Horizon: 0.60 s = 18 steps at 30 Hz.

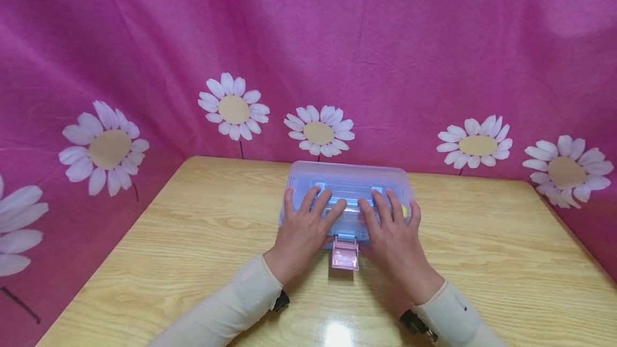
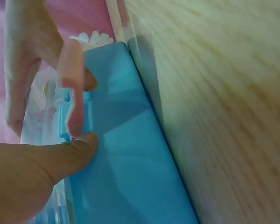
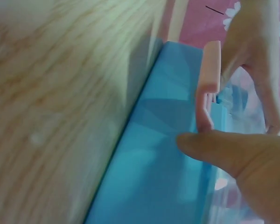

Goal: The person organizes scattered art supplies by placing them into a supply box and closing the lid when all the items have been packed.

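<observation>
A plastic storage box with a clear lid point(image 1: 349, 173) and a blue base point(image 2: 116, 116) lies on the table. From its front edge a pink latch point(image 1: 345, 255) sticks outward, swung away from the base. My left hand point(image 1: 302, 232) rests on the lid's left half, fingers spread and straight. On the right half, my right hand point(image 1: 395, 240) lies in the same way. Both wrist views show the thumbs at the front seam: the left thumb point(image 2: 72, 156) and the right thumb point(image 3: 214, 147) touch the box close beside the latch.
The wooden table point(image 1: 482, 240) extends on both sides of the box. Behind it hangs a magenta cloth point(image 1: 385, 58) printed with white daisies. Something small and yellow point(image 1: 405, 211) shows at the box's right side, beside the right hand.
</observation>
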### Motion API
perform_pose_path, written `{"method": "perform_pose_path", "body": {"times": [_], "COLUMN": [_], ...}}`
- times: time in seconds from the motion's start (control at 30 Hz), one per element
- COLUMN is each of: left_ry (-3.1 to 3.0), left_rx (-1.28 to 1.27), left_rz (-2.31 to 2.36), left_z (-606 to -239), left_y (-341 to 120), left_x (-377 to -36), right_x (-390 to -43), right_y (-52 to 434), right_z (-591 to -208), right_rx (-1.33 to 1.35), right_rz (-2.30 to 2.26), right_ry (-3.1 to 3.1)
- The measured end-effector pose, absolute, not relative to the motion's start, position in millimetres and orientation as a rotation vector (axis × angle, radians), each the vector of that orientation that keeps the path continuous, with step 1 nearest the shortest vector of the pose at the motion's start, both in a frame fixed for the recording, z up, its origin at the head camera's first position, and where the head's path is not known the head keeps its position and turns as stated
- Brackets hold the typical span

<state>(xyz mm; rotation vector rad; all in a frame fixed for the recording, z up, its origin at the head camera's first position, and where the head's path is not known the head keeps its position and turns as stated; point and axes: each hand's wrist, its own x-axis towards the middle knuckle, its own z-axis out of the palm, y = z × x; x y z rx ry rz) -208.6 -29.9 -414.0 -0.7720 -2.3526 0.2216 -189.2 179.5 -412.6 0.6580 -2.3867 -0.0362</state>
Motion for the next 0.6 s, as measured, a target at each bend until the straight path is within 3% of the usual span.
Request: {"method": "perform_pose_path", "body": {"times": [0.6], "left_ry": [-2.396], "left_rx": [-0.799], "left_rz": [0.217], "left_z": [-412.7], "left_y": [-30.1], "left_x": [-208.2], "right_x": [-182.0], "right_y": [187.9], "right_z": [-395.0], "right_rx": [0.741], "right_rz": [0.011], "right_ry": [-2.599]}}
